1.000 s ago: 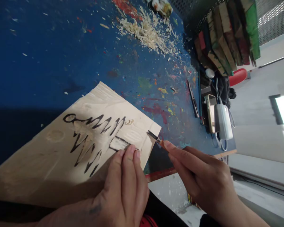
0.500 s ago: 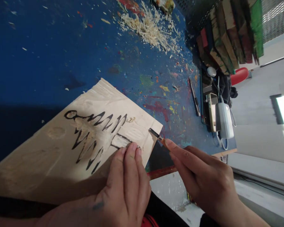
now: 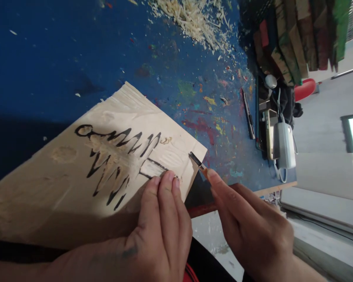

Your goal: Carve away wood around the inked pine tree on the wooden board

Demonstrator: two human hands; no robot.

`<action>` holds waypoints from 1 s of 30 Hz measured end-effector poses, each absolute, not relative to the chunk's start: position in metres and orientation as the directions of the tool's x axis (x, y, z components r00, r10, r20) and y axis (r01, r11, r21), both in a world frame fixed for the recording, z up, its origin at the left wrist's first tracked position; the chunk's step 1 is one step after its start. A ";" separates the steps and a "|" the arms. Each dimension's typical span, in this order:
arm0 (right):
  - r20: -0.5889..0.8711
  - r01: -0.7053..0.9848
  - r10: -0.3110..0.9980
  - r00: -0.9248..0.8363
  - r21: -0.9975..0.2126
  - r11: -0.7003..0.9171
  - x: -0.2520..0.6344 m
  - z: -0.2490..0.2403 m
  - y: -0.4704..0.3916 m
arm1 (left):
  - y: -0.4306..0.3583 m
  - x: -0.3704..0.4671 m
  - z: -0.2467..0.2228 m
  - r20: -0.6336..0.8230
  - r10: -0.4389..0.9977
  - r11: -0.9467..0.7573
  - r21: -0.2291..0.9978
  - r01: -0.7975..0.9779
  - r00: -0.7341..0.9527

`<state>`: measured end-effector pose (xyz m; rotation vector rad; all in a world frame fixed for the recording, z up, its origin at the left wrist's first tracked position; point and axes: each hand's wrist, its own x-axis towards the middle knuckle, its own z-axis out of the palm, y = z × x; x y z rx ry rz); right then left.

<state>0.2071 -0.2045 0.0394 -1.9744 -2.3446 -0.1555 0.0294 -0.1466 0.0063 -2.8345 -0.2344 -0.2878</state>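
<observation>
A pale wooden board (image 3: 73, 188) lies tilted at the front of the blue table, with a fir tree outlined in black marker and partly carved hollows. My left hand (image 3: 164, 227) rests on it, fingers stretched out and lying flat beside the drawn trunk; its thumb is hidden. In my right hand (image 3: 253, 223) is a carving gouge (image 3: 196, 160), gripped by its wooden handle with the index finger along it. The gouge's metal tip touches or sits just above the board near its right corner; I cannot tell which.
Wood shavings (image 3: 195, 23) are heaped at the back of the paint-stained table (image 3: 106, 51). To the right are a black pen (image 3: 248, 113), a phone (image 3: 271, 133) and a white power bank (image 3: 286, 147) with a cable. Several worn wooden blocks (image 3: 300, 39) stand behind them.
The camera view has shifted, so the table's contents appear higher and slightly right. Both hands and the gouge keep nearly the same place relative to the board.
</observation>
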 end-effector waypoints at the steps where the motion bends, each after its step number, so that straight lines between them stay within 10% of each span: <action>1: 0.118 0.983 0.977 -0.179 0.055 0.173 0.206 0.038 -0.205 | -0.147 0.030 0.006 0.212 0.138 -0.944 -0.268 0.194 0.967; 30: 0.119 0.976 0.970 -0.213 0.073 0.205 0.215 0.045 -0.195 | -0.148 0.030 0.004 0.275 0.141 -0.950 -0.232 0.208 0.951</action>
